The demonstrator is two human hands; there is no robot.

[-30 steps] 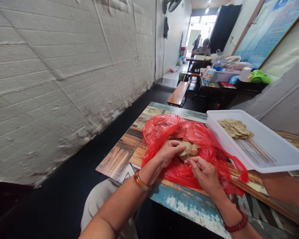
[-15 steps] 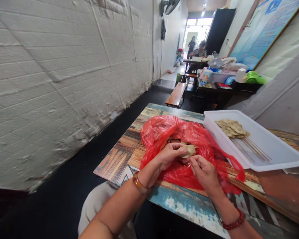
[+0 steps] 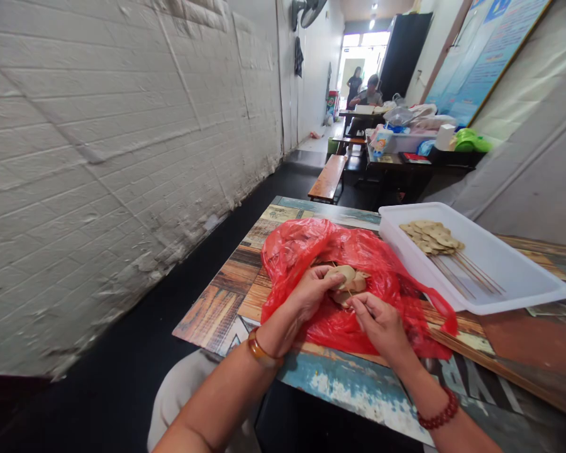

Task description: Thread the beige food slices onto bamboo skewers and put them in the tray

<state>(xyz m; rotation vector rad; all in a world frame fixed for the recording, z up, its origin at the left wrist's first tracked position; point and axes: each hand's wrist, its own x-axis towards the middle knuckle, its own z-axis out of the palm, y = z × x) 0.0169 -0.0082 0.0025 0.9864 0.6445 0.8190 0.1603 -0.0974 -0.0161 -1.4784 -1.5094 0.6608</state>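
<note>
My left hand [image 3: 315, 292] is closed, with thumb and fingers on a flat beige food slice [image 3: 343, 273] over the mouth of a red plastic bag [image 3: 306, 242]. More beige slices [image 3: 356, 284] lie inside the bag, just beyond my fingertips. Close by on the right, my right hand [image 3: 380, 321] pinches a thin wooden skewer [image 3: 349, 294], its tip meeting the slice's lower edge; most of its length is hidden by the hand. A white plastic tray [image 3: 504, 258] to the right holds skewered beige slices [image 3: 431, 236] in a stack, their sticks pointing toward me.
The patchwork-patterned table [image 3: 217, 308] carries the bag and tray. Long thin sticks [image 3: 490, 371] lie along its right side. Beyond stand a wooden bench [image 3: 329, 177] and a cluttered table [image 3: 382, 162]. Two people are at the far end. A white brick-patterned wall [image 3: 122, 157] runs along the left.
The view has shifted slightly. My left hand has turned the slice and moved it a little left, and my right hand's fingertips sit slightly lower beside it.
</note>
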